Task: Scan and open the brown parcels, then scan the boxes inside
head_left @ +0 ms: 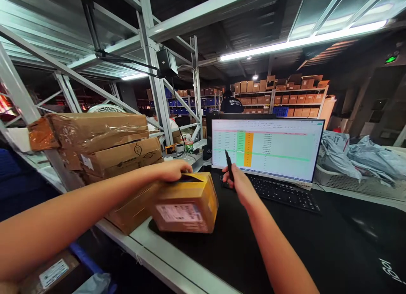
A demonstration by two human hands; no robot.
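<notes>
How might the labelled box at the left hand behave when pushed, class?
The box would probably keep its shape: its walls look straight-edged. Flat faces suggest sliding rather than rolling. The yellowish tape might feel slicker than bare cardboard.

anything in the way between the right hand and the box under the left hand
Nothing visible: only the black mat shows between the right hand, holding a dark pen-like tool, and the box.

Right: white perforated plastic basket [331, 179], grey plastic bags [377, 161] piled in it. Rear: person [231, 104] in dark white-lettered top, metal shelving [301, 90] with brown cardboard cartons [309, 99]. Green lit sign [391, 58] upper right.
</notes>
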